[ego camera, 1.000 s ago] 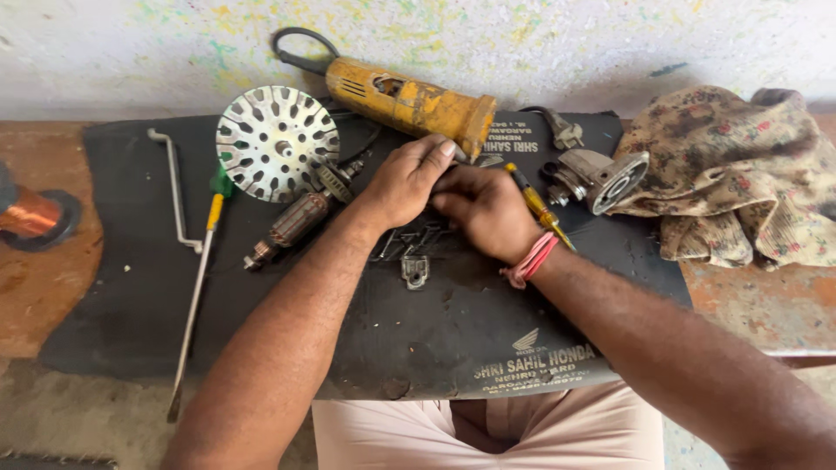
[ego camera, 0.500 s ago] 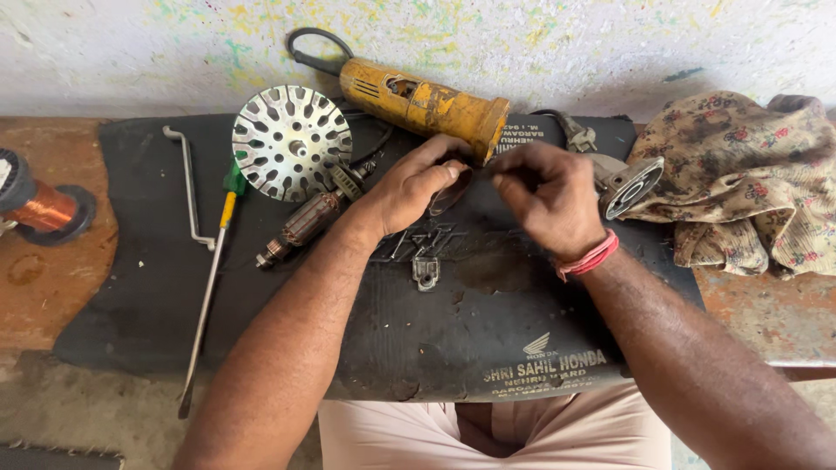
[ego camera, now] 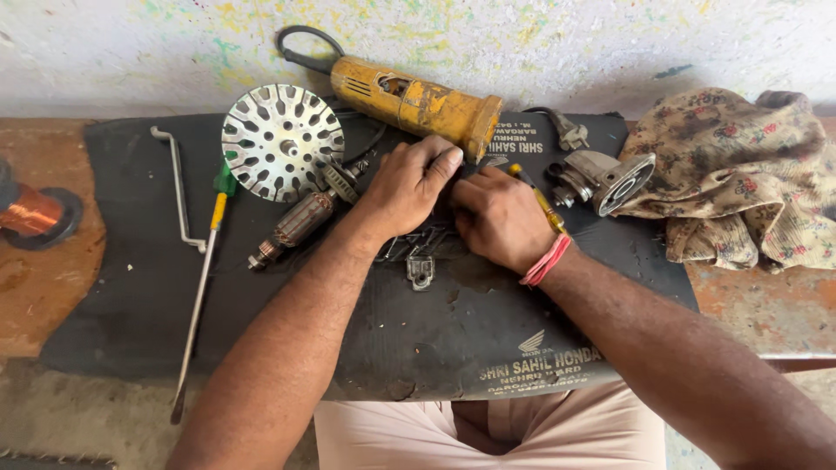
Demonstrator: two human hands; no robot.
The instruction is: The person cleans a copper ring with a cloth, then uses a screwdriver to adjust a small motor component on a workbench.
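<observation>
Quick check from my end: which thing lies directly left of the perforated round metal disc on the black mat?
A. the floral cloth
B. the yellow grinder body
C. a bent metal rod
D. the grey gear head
C: the bent metal rod lies on the black mat just left of the perforated disc, while the floral cloth, yellow grinder body and grey gear head all sit to its right.

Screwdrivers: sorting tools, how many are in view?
2: a long green-and-yellow-handled screwdriver left on the black mat; a yellow-handled screwdriver by the right hand. Others may be hidden.
</observation>
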